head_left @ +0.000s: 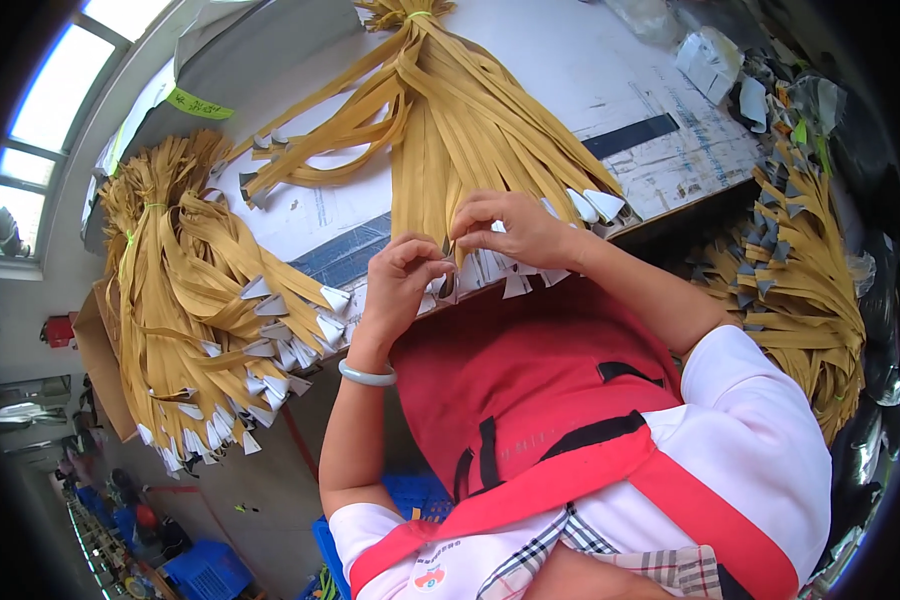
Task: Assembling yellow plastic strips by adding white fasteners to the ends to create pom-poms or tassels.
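At the white table [715, 155], the left hand [398, 278] and right hand [518, 230], close together, pinch one dark strip tip [448, 284], which might slip if either pinch gets loose.

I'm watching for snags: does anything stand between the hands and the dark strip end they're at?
Nothing visible: the left hand and right hand are both at the strip end, with tan strips beyond.
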`<state>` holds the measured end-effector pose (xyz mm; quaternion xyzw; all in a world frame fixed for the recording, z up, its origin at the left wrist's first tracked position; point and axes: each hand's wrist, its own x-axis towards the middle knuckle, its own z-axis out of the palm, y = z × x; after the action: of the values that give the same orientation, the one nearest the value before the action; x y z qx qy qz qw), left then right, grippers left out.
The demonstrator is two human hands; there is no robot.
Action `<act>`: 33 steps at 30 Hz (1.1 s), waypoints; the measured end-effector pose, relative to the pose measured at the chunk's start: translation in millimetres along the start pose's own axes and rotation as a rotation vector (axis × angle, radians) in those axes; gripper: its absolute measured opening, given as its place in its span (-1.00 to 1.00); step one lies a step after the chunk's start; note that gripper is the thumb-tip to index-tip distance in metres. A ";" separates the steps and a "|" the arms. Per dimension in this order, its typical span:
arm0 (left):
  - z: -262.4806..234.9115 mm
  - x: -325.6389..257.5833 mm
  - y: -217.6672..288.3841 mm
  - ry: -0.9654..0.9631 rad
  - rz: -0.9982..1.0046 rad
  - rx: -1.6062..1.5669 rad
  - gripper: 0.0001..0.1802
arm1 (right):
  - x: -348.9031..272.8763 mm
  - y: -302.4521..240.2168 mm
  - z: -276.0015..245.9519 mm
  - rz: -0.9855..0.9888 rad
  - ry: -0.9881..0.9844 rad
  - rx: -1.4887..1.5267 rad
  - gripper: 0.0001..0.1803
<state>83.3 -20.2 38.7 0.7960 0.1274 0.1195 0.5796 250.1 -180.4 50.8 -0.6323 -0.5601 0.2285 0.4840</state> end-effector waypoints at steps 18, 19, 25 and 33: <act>-1.6 16.2 -3.1 -0.097 -0.049 -0.649 -0.92 | 11.9 -4.9 2.4 0.207 -0.065 0.430 -0.82; -2.4 14.9 -5.5 -0.084 -0.061 -0.673 -0.92 | 16.0 -9.0 0.2 0.225 -0.053 0.421 -0.82; -1.9 11.5 -5.9 -0.028 -0.109 -0.812 -0.88 | 30.1 -16.6 -7.1 0.314 -0.202 0.413 -0.84; 12.0 4.6 1.1 0.025 -0.163 -0.659 -0.80 | 16.9 -7.5 -0.1 0.228 -0.058 0.369 -0.86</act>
<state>91.7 -29.6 36.4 0.5517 0.1523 0.1172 0.8116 251.0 -165.4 61.7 -0.5856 -0.4473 0.3985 0.5461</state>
